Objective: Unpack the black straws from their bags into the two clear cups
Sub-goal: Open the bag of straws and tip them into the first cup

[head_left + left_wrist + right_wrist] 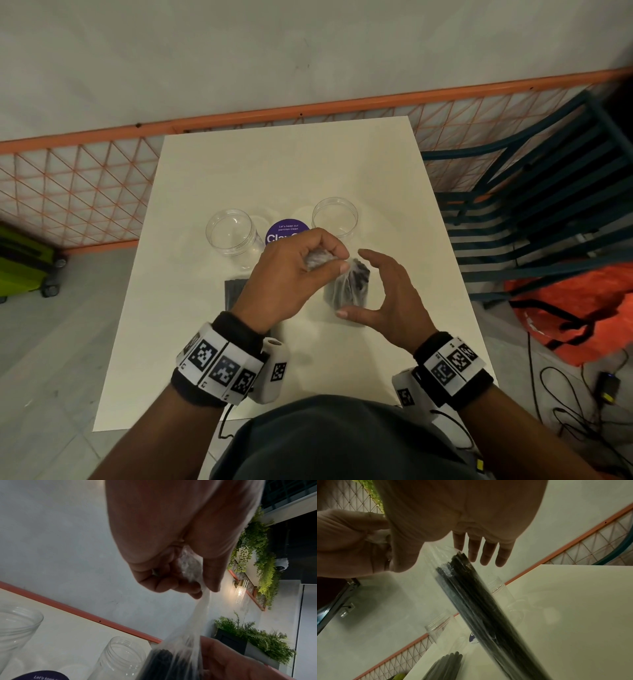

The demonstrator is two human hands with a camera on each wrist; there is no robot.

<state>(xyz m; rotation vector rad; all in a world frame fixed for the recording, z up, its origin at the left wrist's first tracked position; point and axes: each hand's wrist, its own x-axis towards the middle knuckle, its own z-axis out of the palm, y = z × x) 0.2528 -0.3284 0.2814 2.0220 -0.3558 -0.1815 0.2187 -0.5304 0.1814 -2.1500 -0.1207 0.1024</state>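
A clear bag of black straws stands upright on the white table. My left hand pinches the bag's bunched top and pulls the plastic taut above the straws. My right hand is cupped around the bag with straight fingers and the thumb apart; I cannot tell whether it touches. Two empty clear cups stand just behind. A second bag of straws lies flat on the table, partly hidden under my left hand.
A purple round disc with white print lies between the cups. An orange wire fence runs behind and to the left of the table. A dark slatted chair and an orange bag sit to the right.
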